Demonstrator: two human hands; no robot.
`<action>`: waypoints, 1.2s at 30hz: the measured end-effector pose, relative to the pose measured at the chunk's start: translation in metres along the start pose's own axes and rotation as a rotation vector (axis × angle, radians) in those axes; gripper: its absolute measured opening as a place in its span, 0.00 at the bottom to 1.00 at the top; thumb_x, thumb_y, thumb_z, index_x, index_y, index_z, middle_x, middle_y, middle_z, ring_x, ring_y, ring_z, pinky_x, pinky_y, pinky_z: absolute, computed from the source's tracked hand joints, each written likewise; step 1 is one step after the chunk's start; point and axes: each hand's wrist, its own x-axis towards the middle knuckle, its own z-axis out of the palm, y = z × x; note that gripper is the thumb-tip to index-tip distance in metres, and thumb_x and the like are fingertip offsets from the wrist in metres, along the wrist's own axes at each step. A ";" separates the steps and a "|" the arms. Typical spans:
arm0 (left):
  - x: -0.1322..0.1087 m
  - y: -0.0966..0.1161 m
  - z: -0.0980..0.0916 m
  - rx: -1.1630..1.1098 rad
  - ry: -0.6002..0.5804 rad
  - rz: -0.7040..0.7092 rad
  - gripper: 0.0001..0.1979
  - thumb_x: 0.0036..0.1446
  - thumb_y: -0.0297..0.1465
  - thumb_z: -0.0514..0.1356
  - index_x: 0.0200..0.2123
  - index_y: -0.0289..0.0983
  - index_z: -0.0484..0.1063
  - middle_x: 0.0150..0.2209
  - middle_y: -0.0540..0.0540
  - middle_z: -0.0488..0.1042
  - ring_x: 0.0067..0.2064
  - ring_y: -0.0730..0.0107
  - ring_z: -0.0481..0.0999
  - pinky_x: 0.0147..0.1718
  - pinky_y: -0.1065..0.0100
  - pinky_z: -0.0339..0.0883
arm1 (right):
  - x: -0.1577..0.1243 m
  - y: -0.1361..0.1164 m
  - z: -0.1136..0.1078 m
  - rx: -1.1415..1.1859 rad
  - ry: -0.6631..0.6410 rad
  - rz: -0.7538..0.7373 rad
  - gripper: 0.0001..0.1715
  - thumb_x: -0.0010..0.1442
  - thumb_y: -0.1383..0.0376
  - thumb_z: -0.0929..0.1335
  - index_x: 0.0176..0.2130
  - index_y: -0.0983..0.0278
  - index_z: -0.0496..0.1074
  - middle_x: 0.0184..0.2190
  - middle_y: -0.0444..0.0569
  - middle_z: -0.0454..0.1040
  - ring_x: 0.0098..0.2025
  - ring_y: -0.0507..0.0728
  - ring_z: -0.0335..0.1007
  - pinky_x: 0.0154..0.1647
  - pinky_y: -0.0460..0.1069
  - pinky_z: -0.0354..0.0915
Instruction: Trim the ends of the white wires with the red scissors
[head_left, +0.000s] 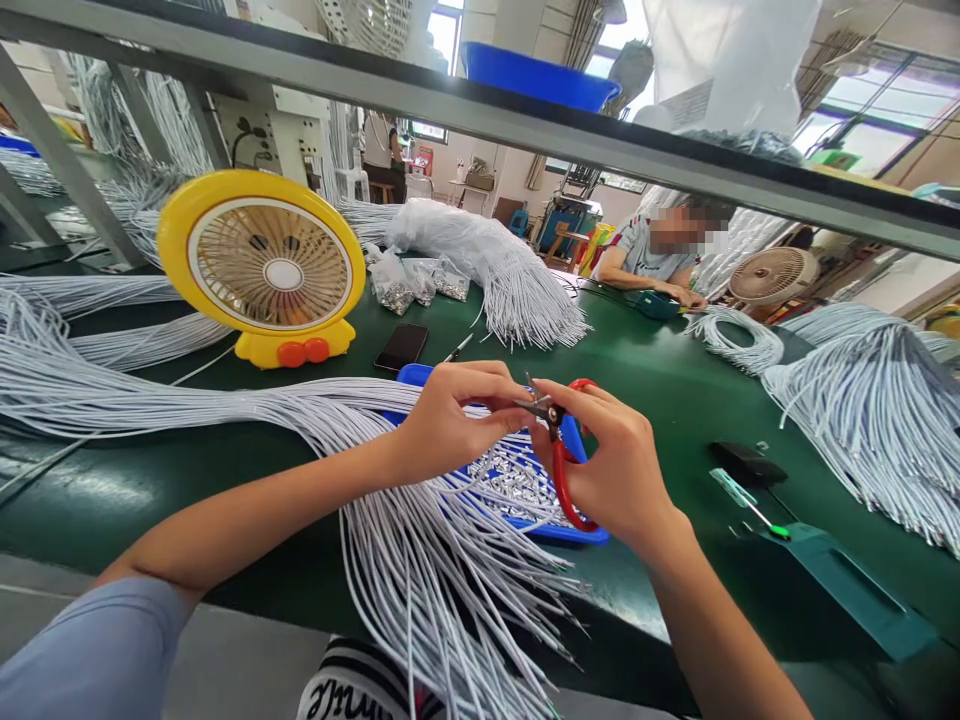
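Note:
Red-handled scissors (pixel 562 470) are in my right hand (pixel 619 455), with their blades parted and pointing left. My left hand (pixel 461 420) is closed in a pinch beside the blades; what lies between its fingertips is too small to make out, though a cable end seems to be there. Beneath both hands is a blue tray (pixel 592 535) that holds many small silvery metal pieces (pixel 517 485). A large bundle of white-grey cables (pixel 405 560) runs from the left under my left forearm and fans out over the table's front edge.
A yellow fan (pixel 262 265), a black phone (pixel 401 347) and bagged cables (pixel 487 260) stand or lie behind. At the right are a green device (pixel 840 580) and more cables (pixel 862 400). A person (pixel 652 250) works across the green table (pixel 637 360). A shelf (pixel 525 115) crosses above.

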 end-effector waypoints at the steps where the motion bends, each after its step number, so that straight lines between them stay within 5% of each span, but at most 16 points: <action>1: 0.000 0.000 0.000 0.003 0.001 0.009 0.06 0.52 0.25 0.64 0.34 0.33 0.80 0.28 0.46 0.75 0.29 0.75 0.72 0.27 0.74 0.68 | 0.000 -0.001 0.000 0.013 -0.004 0.011 0.21 0.53 0.68 0.68 0.48 0.63 0.74 0.30 0.47 0.76 0.31 0.55 0.68 0.31 0.51 0.66; 5: 0.001 0.002 0.001 -0.066 -0.004 -0.032 0.04 0.51 0.25 0.64 0.31 0.34 0.80 0.27 0.47 0.74 0.28 0.76 0.71 0.26 0.74 0.67 | 0.001 0.000 -0.003 0.035 -0.018 0.054 0.21 0.52 0.69 0.68 0.47 0.62 0.75 0.32 0.48 0.77 0.32 0.55 0.70 0.32 0.51 0.67; 9: 0.003 0.005 0.001 -0.250 0.150 -0.193 0.05 0.53 0.28 0.64 0.27 0.33 0.76 0.22 0.51 0.69 0.23 0.80 0.67 0.25 0.74 0.66 | 0.007 0.013 -0.006 0.010 0.005 0.199 0.20 0.53 0.65 0.69 0.47 0.63 0.76 0.31 0.49 0.78 0.30 0.56 0.71 0.31 0.51 0.67; 13: 0.003 0.006 0.002 -0.285 0.133 -0.238 0.06 0.51 0.30 0.67 0.26 0.32 0.75 0.22 0.51 0.70 0.24 0.80 0.68 0.25 0.75 0.65 | 0.009 0.012 -0.007 0.356 0.127 0.321 0.16 0.54 0.64 0.70 0.44 0.64 0.74 0.29 0.47 0.78 0.28 0.53 0.71 0.29 0.49 0.67; 19: -0.004 0.005 0.011 -0.282 0.070 -0.219 0.07 0.44 0.28 0.71 0.26 0.32 0.76 0.23 0.50 0.72 0.24 0.80 0.70 0.24 0.76 0.66 | 0.003 -0.012 -0.004 0.615 0.329 0.287 0.15 0.52 0.68 0.72 0.42 0.60 0.73 0.29 0.42 0.78 0.27 0.49 0.68 0.28 0.46 0.65; 26: -0.007 0.001 0.016 -0.203 0.076 -0.181 0.04 0.47 0.26 0.68 0.25 0.31 0.76 0.24 0.49 0.73 0.25 0.81 0.70 0.25 0.77 0.67 | -0.003 -0.014 -0.003 0.669 0.216 0.243 0.22 0.49 0.72 0.74 0.45 0.58 0.73 0.31 0.43 0.78 0.28 0.49 0.66 0.28 0.47 0.64; 36: -0.006 -0.004 0.017 -0.246 0.041 -0.245 0.09 0.48 0.31 0.68 0.27 0.31 0.76 0.23 0.49 0.72 0.24 0.79 0.71 0.24 0.75 0.66 | -0.001 -0.006 0.001 0.587 0.257 0.191 0.24 0.48 0.75 0.73 0.44 0.56 0.74 0.30 0.40 0.77 0.25 0.48 0.63 0.25 0.46 0.59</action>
